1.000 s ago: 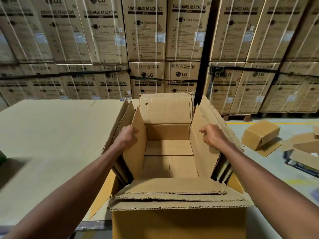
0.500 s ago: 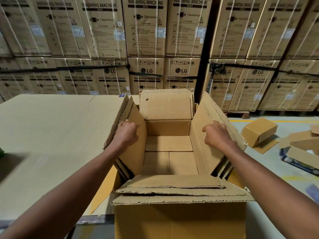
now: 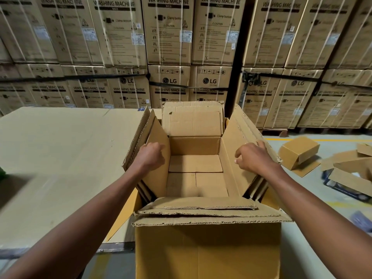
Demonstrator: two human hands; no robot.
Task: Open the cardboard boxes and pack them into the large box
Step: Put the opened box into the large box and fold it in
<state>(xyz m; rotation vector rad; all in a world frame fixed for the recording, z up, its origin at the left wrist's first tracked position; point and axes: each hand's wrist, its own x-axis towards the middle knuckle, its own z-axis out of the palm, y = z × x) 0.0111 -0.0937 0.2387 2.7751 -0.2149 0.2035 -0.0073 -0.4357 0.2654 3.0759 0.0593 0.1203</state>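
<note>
left hand [image 3: 150, 158] curled over left inner flap [image 3: 159, 156], right hand [image 3: 254, 158] gripped right inner flap [image 3: 233, 158], nested cartons inside large box [image 3: 207, 252], worktop [image 3: 60, 154] alongside

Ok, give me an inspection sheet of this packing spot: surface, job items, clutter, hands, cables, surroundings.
Surface: flat cardboard-covered table left of the work, bare where visible.
Job's things: large box open at the top, with opened cardboard boxes nested inside it; innermost box looks empty, its flaps standing up.
Clutter: small closed box and loose cardboard pieces on the floor to the right.
Hands: left hand on the left flap, fingers curled; right hand over the right flap's edge. Whether either grips the flap cannot be told.
Cables: nothing seen.
Surroundings: stacked washing machine cartons, strapped, behind; yellow floor line at right.
</note>
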